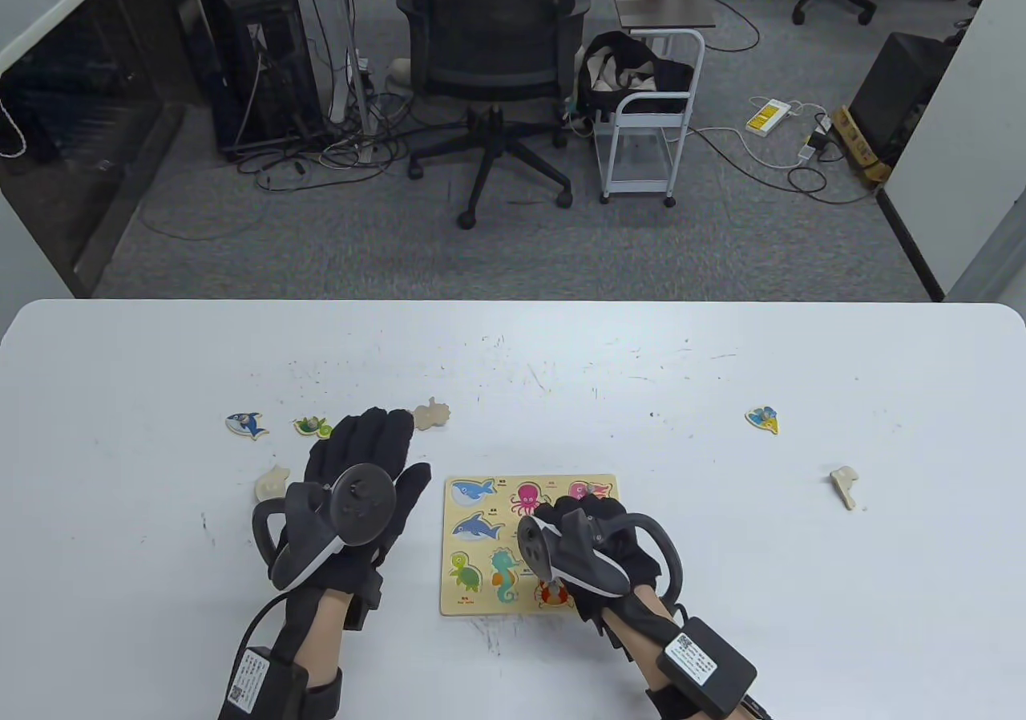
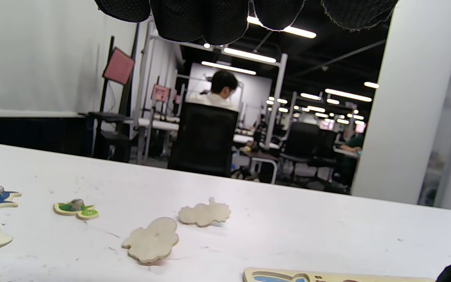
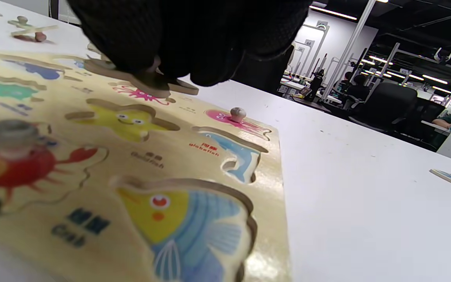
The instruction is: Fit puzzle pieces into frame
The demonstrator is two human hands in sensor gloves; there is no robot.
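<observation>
While left hand (image 1: 365, 471) hovers flat, right hand (image 1: 593, 523) (curled) pinches piece (image 3: 147, 80).

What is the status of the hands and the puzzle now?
Left hand open, hovering. Right hand pinching a piece over the frame. Nothing blocking.

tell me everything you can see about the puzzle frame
The puzzle frame is a flat, pale wooden board lying on the white table. It has animal-shaped recesses printed with a whale, octopus, dolphin, turtle, seahorse and fish, each captioned. A red crab piece and a pink piece, both knobbed, sit in it. The right hand holds a piece over it.
</observation>
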